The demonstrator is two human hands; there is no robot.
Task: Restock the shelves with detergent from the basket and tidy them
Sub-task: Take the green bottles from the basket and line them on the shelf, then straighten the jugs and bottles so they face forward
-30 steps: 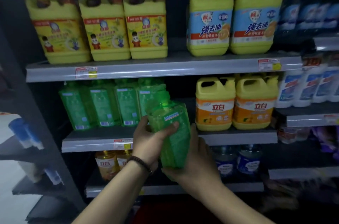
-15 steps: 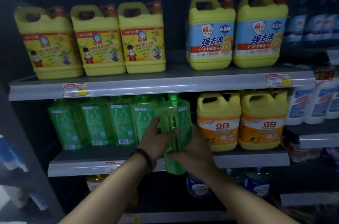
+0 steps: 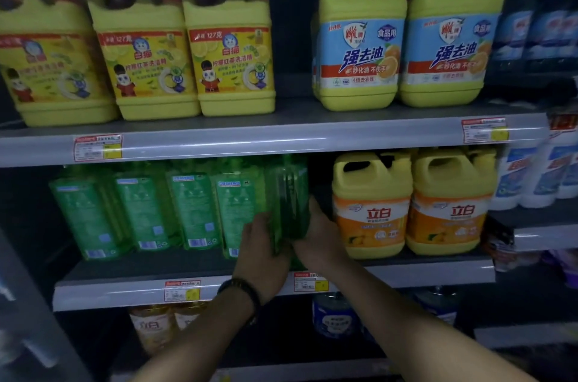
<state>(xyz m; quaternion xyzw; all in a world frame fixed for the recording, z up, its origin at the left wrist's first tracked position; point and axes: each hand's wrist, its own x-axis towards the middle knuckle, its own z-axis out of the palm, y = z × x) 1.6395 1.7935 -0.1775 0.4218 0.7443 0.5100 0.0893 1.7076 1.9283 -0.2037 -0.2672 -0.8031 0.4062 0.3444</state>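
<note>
A clear green detergent bottle [image 3: 289, 197] stands narrow side forward on the middle shelf [image 3: 125, 294], at the right end of a row of several matching green bottles [image 3: 187, 209]. My left hand [image 3: 261, 252] grips its lower left side and wears a dark wristband. On the bottle's lower right side rests my right hand [image 3: 319, 234], fingers wrapped around it. The basket is out of view.
Orange-labelled yellow jugs [image 3: 372, 206] stand just right of the held bottle. The top shelf [image 3: 281, 134] carries yellow jugs [image 3: 230, 47] and blue-labelled jugs [image 3: 359, 41]. White and blue bottles [image 3: 538, 175] sit at far right. More bottles [image 3: 153, 327] fill the bottom shelf.
Both hands lifted the green bottle from in front of the shelf, turned it upright and pushed it in beside the green row. The camera view rose slightly.
</note>
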